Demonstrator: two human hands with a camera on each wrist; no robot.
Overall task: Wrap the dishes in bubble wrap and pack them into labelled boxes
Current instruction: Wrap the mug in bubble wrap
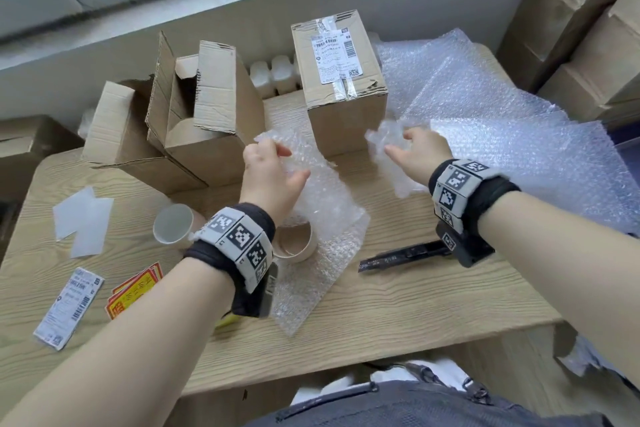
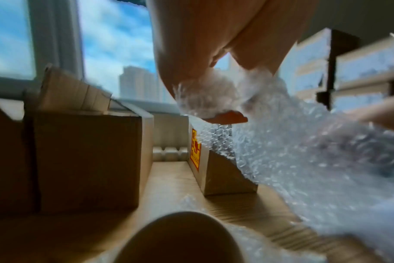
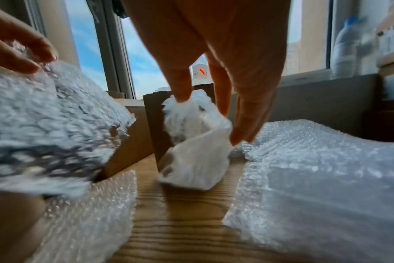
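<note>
While both hands work above the wooden table [image 1: 398, 315], the left hand [image 1: 266, 172] has its grip pinched on the upper edge of a bubble wrap sheet [image 1: 322, 204], lifting that end so the sheet slopes down to the table just in front of the sealed box [image 1: 343, 80]. The right hand [image 1: 417, 152] has its grip closed on a crumpled wad of bubble wrap [image 1: 384, 142], held right of the sealed box and close to its front face; in the right wrist view the fingers [image 3: 180, 83] press into the wad [image 3: 196, 140], which hangs just above the table. A stack of flat bubble wrap [image 1: 519, 135] lies right of the sealed box. An open box [image 1: 204, 114] with raised flaps stands left of the sealed box. Nearer the person than the sealed box, a tape roll [image 1: 294, 243] sits on the lower part of the lifted sheet, with a pale cup [image 1: 173, 224] to its left. A black utility knife [image 1: 401, 255] lies under the right wrist. Printed labels [image 1: 69, 308] and red and yellow stickers [image 1: 135, 288] lie well left of the tape roll.
</note>
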